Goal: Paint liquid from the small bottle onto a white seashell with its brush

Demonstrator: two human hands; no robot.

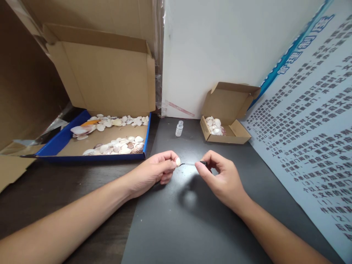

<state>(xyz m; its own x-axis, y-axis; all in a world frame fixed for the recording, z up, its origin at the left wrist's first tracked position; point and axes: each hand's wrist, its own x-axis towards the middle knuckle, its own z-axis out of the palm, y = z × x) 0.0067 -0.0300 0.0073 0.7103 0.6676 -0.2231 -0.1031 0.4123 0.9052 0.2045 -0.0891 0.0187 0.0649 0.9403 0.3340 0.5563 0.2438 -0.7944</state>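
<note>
**Brushing a shell over the table**

Item: small shell (178, 161), pinched in my left hand (154, 172). Right hand (220, 176) clamps a thin brush (192, 164), tip at the shell. Open bottle (179, 128) stands behind. Step, I judge: coating; next needs a steady stroke

Dark tabletop (176, 227): two boxes (104, 139), probably glass vial (179, 128).

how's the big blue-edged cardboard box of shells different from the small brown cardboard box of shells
The big blue-edged cardboard box sits at the left and looks far larger; the small brown cardboard box sits at the right, beyond the right hand. The big box holds many shells spread in loose rows; the small box holds a little pile in one corner. The big box has blue outer walls; the small one is plain brown. Both stand open with lids raised and hold pale shells.
</note>
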